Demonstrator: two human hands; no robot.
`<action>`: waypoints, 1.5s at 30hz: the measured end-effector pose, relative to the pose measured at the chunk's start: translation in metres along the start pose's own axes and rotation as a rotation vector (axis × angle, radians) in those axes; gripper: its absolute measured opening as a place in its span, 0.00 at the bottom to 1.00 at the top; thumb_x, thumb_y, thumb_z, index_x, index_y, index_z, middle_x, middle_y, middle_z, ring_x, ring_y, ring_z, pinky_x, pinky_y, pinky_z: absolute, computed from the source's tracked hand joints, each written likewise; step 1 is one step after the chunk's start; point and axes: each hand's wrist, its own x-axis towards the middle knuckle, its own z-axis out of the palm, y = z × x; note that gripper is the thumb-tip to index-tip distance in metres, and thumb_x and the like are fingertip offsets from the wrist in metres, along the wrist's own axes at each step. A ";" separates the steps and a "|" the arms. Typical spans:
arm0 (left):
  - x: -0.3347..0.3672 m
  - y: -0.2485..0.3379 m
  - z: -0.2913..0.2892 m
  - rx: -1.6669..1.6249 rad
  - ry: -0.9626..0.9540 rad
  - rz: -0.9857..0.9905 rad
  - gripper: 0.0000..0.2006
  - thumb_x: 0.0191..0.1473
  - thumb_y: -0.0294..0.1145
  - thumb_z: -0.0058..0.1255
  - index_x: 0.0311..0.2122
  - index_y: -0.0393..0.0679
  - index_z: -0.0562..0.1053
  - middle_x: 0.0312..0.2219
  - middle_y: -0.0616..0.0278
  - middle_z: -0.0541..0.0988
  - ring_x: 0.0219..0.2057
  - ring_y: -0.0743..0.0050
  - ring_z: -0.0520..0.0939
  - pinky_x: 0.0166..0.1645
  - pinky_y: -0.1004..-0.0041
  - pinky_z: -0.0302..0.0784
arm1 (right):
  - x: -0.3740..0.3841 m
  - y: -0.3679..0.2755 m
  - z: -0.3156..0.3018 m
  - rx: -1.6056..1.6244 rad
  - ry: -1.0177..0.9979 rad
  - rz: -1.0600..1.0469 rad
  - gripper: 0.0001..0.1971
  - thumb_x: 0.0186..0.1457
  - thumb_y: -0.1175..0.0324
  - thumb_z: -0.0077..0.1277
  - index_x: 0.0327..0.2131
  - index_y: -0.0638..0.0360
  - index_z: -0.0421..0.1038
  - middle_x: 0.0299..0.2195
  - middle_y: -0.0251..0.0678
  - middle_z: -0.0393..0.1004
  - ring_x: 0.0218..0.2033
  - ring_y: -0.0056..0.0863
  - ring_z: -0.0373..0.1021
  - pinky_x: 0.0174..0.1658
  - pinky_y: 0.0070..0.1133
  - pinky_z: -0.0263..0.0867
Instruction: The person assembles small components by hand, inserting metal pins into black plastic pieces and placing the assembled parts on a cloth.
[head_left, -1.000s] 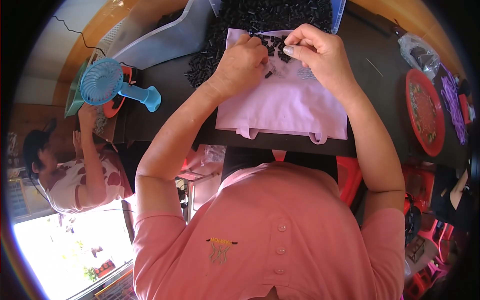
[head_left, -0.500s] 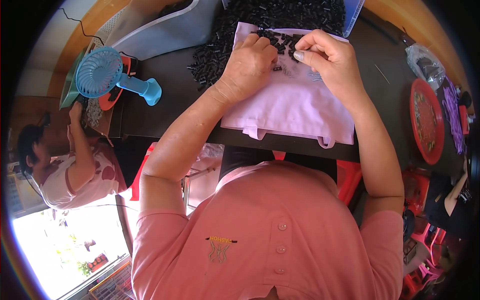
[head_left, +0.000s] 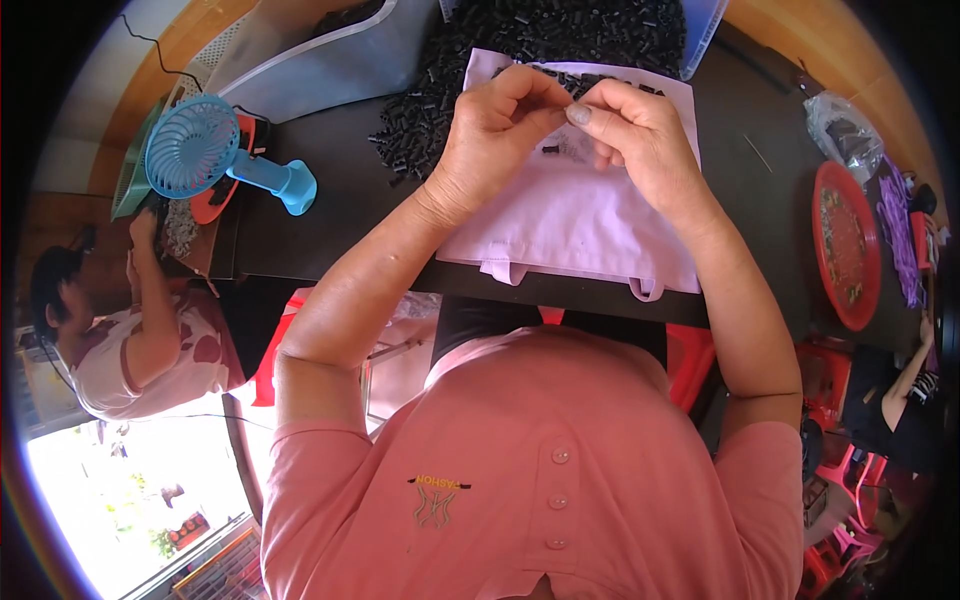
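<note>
My left hand (head_left: 506, 118) and my right hand (head_left: 632, 128) meet fingertip to fingertip above a lilac cloth bag (head_left: 580, 225) lying flat on the dark table. Both are pinched closed; whatever sits between the fingertips is too small and hidden to make out. Small black cylindrical pieces (head_left: 415, 135) form a big heap beyond and left of my hands, some spilling onto the bag's far edge. One loose black piece (head_left: 551, 150) rests on the cloth between my hands. Beside it lies a patch of tiny greyish bits (head_left: 578, 148), partly covered by my right hand.
A blue handheld fan (head_left: 195, 150) stands at the left, near a clear plastic bin (head_left: 330, 95). On the right are a red round tray (head_left: 848, 245), a clear plastic bag (head_left: 845, 130) and purple strips (head_left: 898, 235). Another person (head_left: 135, 350) sits at the left; another person's arm (head_left: 908, 375) shows far right.
My left hand has lifted from the black pieces and turned toward my right hand. My right hand has moved slightly left and down, so the fingertips of both now meet.
</note>
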 end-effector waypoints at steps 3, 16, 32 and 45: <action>0.000 -0.003 0.004 -0.064 -0.009 0.073 0.11 0.53 0.19 0.55 0.43 0.40 0.74 0.33 0.69 0.77 0.33 0.86 0.76 0.36 0.83 0.73 | 0.001 -0.004 0.000 0.085 -0.027 0.083 0.11 0.57 0.65 0.54 0.28 0.63 0.72 0.16 0.26 0.65 0.18 0.14 0.62 0.21 0.16 0.60; 0.003 0.000 -0.003 -0.078 0.032 0.128 0.10 0.49 0.18 0.57 0.38 0.38 0.74 0.31 0.64 0.79 0.31 0.80 0.80 0.38 0.78 0.78 | 0.000 -0.006 0.006 0.157 0.002 0.223 0.09 0.57 0.64 0.52 0.30 0.61 0.73 0.18 0.26 0.67 0.17 0.16 0.66 0.22 0.14 0.57; 0.017 -0.022 -0.052 0.622 -0.130 0.100 0.08 0.46 0.23 0.55 0.35 0.37 0.78 0.27 0.60 0.78 0.29 0.73 0.78 0.35 0.74 0.72 | -0.002 -0.004 0.002 0.032 0.011 0.027 0.03 0.53 0.74 0.53 0.30 0.63 0.71 0.21 0.26 0.69 0.18 0.13 0.60 0.24 0.15 0.58; 0.015 -0.003 -0.035 0.291 -0.095 -0.142 0.07 0.48 0.22 0.56 0.35 0.39 0.78 0.25 0.65 0.77 0.23 0.77 0.76 0.28 0.76 0.71 | -0.003 -0.005 0.000 -0.007 -0.005 0.027 0.03 0.53 0.74 0.53 0.30 0.62 0.71 0.21 0.26 0.69 0.20 0.13 0.61 0.25 0.15 0.59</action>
